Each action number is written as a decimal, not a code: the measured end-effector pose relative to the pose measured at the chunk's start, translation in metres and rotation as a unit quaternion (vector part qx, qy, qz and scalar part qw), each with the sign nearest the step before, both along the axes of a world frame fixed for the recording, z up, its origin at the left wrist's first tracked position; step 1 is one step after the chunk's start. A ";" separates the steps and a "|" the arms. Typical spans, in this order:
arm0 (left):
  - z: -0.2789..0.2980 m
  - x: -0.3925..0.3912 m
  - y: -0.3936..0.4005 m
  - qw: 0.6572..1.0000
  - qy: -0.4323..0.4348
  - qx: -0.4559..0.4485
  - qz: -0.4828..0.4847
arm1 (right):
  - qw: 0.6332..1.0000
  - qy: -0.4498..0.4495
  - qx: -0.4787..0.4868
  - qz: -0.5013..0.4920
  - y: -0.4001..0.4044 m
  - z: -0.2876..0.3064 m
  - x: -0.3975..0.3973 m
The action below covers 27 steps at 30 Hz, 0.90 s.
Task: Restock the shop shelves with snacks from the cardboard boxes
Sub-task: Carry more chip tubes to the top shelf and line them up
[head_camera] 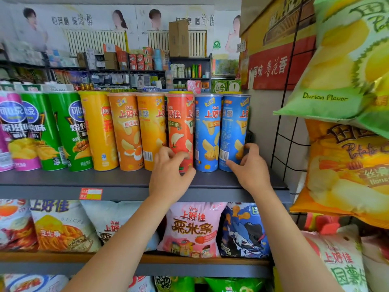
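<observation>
A row of tall crisp cans stands on the grey top shelf [117,182]. My left hand [170,173] grips the base of the red can [180,127], fingers curled round its lower part. My right hand [250,167] grips the bottom of the rightmost blue can [233,127], thumb at its front and fingers round its right side. A second blue can [207,131] stands between the two, touching both. Orange cans [126,131] and a yellow can [99,131] stand to the left. No cardboard box of stock shows near my hands.
Green and purple cans [63,131] fill the shelf's left end. Snack bags, among them a pink one [191,228], lie on the shelf below. Durian-flavour and yellow crisp bags [345,60] hang on a wire rack at right. Stocked shelves stand behind.
</observation>
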<state>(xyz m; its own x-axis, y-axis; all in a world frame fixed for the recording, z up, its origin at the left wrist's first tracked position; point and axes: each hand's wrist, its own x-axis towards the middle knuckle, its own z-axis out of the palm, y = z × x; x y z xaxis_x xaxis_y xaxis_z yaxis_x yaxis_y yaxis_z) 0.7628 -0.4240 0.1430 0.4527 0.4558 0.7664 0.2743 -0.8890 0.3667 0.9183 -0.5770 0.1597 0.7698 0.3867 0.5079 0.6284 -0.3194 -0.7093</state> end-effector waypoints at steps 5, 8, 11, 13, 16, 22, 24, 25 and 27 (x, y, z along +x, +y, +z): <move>-0.002 0.002 0.000 1.000 0.017 0.008 0.001 | 1.000 0.003 -0.001 0.003 -0.001 0.001 -0.001; -0.001 0.003 -0.001 1.000 0.030 -0.001 0.005 | 1.000 0.009 -0.005 0.006 -0.001 0.001 -0.001; -0.001 0.003 -0.007 0.998 0.025 0.057 -0.026 | 1.000 0.006 -0.004 0.001 0.000 -0.001 -0.001; 0.000 0.007 -0.013 0.991 0.045 0.104 -0.071 | 1.000 -0.002 -0.011 -0.012 0.002 0.000 -0.002; 0.002 0.018 -0.019 0.987 0.078 0.114 -0.087 | 0.999 -0.014 -0.023 -0.024 0.003 -0.001 -0.003; 0.000 0.022 -0.018 0.988 0.109 0.082 -0.073 | 0.997 -0.037 -0.036 -0.050 0.006 -0.003 -0.006; 0.001 0.021 -0.019 0.988 0.120 0.070 -0.072 | 0.997 -0.037 -0.038 -0.052 0.005 -0.004 -0.007; 0.002 0.021 -0.020 0.988 0.125 0.060 -0.073 | 0.997 -0.035 -0.039 -0.050 0.005 -0.005 -0.007; 0.002 0.020 -0.021 0.988 0.130 0.044 -0.074 | 0.998 -0.011 -0.044 -0.038 0.004 -0.002 -0.007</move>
